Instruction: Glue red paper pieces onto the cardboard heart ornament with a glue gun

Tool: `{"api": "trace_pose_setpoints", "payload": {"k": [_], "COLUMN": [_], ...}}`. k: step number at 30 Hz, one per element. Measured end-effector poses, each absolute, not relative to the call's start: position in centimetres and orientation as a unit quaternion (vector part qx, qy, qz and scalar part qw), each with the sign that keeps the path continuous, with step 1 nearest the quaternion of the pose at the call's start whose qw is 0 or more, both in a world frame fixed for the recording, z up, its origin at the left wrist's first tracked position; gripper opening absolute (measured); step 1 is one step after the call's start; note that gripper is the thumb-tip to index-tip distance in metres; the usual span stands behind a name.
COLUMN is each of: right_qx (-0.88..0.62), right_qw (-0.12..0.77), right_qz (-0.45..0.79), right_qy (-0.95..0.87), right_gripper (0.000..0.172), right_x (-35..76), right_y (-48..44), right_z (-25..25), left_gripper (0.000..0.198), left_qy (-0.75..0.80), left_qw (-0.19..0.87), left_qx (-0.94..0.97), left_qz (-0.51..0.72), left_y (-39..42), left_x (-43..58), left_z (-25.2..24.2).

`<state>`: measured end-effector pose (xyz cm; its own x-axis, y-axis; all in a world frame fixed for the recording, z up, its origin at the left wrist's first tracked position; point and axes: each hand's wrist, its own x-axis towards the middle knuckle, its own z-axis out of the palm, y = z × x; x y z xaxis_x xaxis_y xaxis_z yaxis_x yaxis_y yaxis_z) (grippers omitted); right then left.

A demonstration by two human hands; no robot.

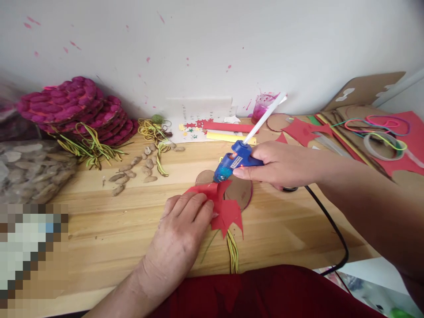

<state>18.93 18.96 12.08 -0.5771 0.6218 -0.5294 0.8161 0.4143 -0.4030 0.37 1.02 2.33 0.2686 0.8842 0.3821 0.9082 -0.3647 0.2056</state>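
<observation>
A blue glue gun (243, 155) with a white glue stick (265, 118) poking up from its back is gripped in my right hand (281, 164). Its nozzle points down at the far edge of a jagged red paper cutout (228, 216). With fingers bent, my left hand (185, 216) presses on that cutout and holds it. Under the paper lies a round cardboard disc (244, 194), partly covered. Yellow-green cords (232, 251) trail from beneath the paper toward my body. Whether the nozzle touches the paper is hard to see.
Peanuts (132, 167) lie scattered to the left, near a stack of magenta round pieces (73, 106) and a bag of peanuts (33, 172). A pink-stained cup (264, 106) stands by the wall. Red paper scraps (303, 131) and a tape roll (380, 148) sit right. A black cable (334, 225) hangs right.
</observation>
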Motion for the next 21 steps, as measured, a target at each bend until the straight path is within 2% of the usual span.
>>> {"api": "trace_pose_setpoints", "payload": {"k": [6,14,18,21], "right_qx": [0.43,0.418,0.431,0.448], "right_qw": [0.128,0.003,-0.03,-0.094], "right_qz": [-0.263,-0.28,-0.341,-0.466], "right_qy": [0.854,0.864,0.835,0.757], "right_gripper": [0.053,0.051,0.05,0.044], "right_x": [19.2,19.8,20.8,21.4], "right_y": [19.3,18.6,18.2,17.6], "right_z": [11.8,9.8,8.6,7.6], "left_gripper": [0.029,0.04,0.046,0.048], "left_qy": [-0.557,-0.566,-0.576,-0.587], "left_qw": [0.021,0.063,0.08,0.083], "left_qx": [-0.805,-0.807,-0.805,-0.803], "left_qz": [-0.205,-0.156,-0.117,-0.068], "left_y": [1.0,1.5,2.5,3.3], "left_x": [0.1,0.4,0.0,-0.4], "left_z": [2.0,1.4,1.2,1.4]}}
